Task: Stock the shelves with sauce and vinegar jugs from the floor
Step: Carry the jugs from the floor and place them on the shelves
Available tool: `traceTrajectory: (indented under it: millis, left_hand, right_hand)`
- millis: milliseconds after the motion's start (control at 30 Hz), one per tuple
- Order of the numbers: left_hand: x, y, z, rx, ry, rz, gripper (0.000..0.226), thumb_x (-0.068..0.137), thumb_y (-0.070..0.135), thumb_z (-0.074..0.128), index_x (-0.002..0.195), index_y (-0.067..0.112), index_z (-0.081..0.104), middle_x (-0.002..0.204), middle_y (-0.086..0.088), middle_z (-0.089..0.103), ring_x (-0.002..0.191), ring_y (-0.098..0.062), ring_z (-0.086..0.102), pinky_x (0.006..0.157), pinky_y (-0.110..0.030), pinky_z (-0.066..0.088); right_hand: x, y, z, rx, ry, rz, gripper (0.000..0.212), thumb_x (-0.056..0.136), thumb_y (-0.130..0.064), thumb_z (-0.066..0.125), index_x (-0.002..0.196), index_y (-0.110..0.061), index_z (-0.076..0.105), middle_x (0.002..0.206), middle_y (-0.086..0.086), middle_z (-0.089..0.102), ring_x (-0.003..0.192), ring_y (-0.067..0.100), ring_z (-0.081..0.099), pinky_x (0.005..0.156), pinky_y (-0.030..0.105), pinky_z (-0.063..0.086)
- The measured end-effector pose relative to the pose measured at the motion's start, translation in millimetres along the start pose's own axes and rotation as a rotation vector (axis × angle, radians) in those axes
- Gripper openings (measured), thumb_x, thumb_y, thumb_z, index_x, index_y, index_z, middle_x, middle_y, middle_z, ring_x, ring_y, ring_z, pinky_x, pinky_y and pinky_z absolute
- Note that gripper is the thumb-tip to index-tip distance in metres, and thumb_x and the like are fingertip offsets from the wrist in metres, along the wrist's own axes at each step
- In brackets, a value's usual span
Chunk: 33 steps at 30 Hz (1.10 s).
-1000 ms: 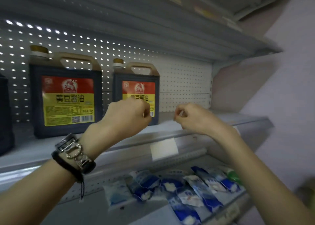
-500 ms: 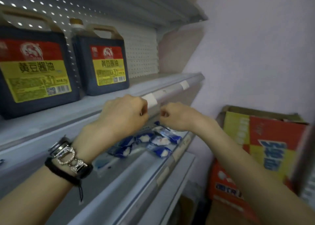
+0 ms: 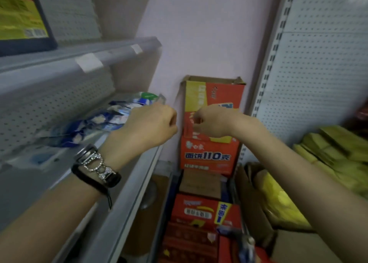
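Only the lower corner of one dark soy sauce jug (image 3: 22, 17), with its red and yellow label, shows at the top left, standing on the grey upper shelf (image 3: 79, 57). My left hand (image 3: 147, 125), with a bracelet at the wrist, hovers in the air beside the lower shelf's right end, fingers curled into a loose fist that holds nothing. My right hand (image 3: 213, 121) hangs a short way to its right, in front of a red carton, fingers also curled and empty. The two hands do not touch. No jug on the floor is in view.
Blue and white packets (image 3: 103, 121) lie on the lower shelf. A tall red and yellow carton (image 3: 211, 155) stands against the pink wall, with more red cartons (image 3: 201, 219) below it. A perforated white panel (image 3: 318, 63) and yellow packs (image 3: 334, 149) are at the right.
The view has swung right and down, away from the jugs toward the cartons by the wall. Both hands have kept their curled pose and stayed close together.
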State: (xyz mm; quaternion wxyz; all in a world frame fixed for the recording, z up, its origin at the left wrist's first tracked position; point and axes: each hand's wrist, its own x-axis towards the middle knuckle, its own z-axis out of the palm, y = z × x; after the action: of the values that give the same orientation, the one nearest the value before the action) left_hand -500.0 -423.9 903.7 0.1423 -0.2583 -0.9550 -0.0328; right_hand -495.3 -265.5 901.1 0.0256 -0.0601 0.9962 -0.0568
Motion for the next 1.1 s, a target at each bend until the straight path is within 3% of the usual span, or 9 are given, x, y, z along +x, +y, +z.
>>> traceTrajectory:
  millis: [133, 267, 400, 533, 733, 967, 1100]
  left_hand:
    - [0, 47, 23, -0.055, -0.068, 0.107, 0.017, 0.091, 0.033, 0.05, 0.09, 0.021, 0.062, 0.09, 0.0, 0.065, 0.089, -0.022, 0.061, 0.062, -0.029, 0.038]
    - [-6, 107, 51, -0.116, -0.111, 0.188, 0.016, 0.092, 0.033, 0.051, 0.082, 0.023, 0.058, 0.084, 0.001, 0.063, 0.082, -0.025, 0.061, 0.066, -0.032, 0.046]
    - [-18, 171, 83, -0.14, -0.223, 0.249, 0.016, 0.093, 0.031, 0.051, 0.08, 0.022, 0.055, 0.087, -0.002, 0.059, 0.086, -0.028, 0.059, 0.067, -0.034, 0.045]
    - [-32, 228, 110, -0.129, -0.329, 0.262, 0.017, 0.094, 0.03, 0.049, 0.094, 0.02, 0.062, 0.099, -0.002, 0.064, 0.092, -0.025, 0.06, 0.07, -0.033, 0.045]
    - [-42, 274, 145, -0.186, -0.48, 0.239, 0.016, 0.095, 0.03, 0.048, 0.091, 0.02, 0.06, 0.095, -0.003, 0.063, 0.086, -0.025, 0.06, 0.076, -0.038, 0.052]
    - [-21, 287, 204, -0.135, -0.604, 0.263, 0.017, 0.097, 0.028, 0.045, 0.093, 0.019, 0.059, 0.098, -0.002, 0.063, 0.087, -0.024, 0.059, 0.067, -0.031, 0.041]
    - [10, 290, 241, -0.14, -0.67, 0.301, 0.019, 0.097, 0.025, 0.044, 0.088, 0.015, 0.057, 0.097, -0.006, 0.063, 0.085, -0.025, 0.058, 0.067, -0.032, 0.039]
  right_hand:
    - [-40, 41, 22, 0.038, -0.056, 0.107, 0.029, 0.096, -0.033, 0.046, 0.103, -0.009, 0.061, 0.098, 0.007, 0.061, 0.088, 0.026, 0.059, 0.074, 0.037, 0.048]
    - [-90, 90, 43, 0.046, -0.103, 0.201, 0.027, 0.096, -0.033, 0.046, 0.103, -0.01, 0.058, 0.102, 0.008, 0.06, 0.093, 0.026, 0.057, 0.079, 0.035, 0.049]
    - [-141, 141, 74, 0.078, -0.187, 0.272, 0.02, 0.096, -0.032, 0.047, 0.098, -0.013, 0.055, 0.096, 0.004, 0.059, 0.098, 0.026, 0.056, 0.076, 0.029, 0.042]
    - [-190, 184, 98, 0.075, -0.248, 0.326, 0.03, 0.095, -0.032, 0.047, 0.114, -0.011, 0.058, 0.118, 0.012, 0.058, 0.109, 0.028, 0.054, 0.079, 0.027, 0.039]
    - [-228, 229, 131, 0.085, -0.327, 0.393, 0.034, 0.096, -0.033, 0.045, 0.12, -0.012, 0.056, 0.124, 0.011, 0.055, 0.111, 0.03, 0.053, 0.084, 0.032, 0.044]
    - [-220, 264, 178, 0.124, -0.452, 0.433, 0.032, 0.096, -0.034, 0.043, 0.117, -0.013, 0.055, 0.117, 0.009, 0.055, 0.107, 0.03, 0.053, 0.073, 0.03, 0.038]
    - [-200, 288, 205, 0.175, -0.522, 0.5, 0.03, 0.095, -0.035, 0.045, 0.111, -0.013, 0.058, 0.113, 0.008, 0.058, 0.103, 0.029, 0.055, 0.081, 0.034, 0.047]
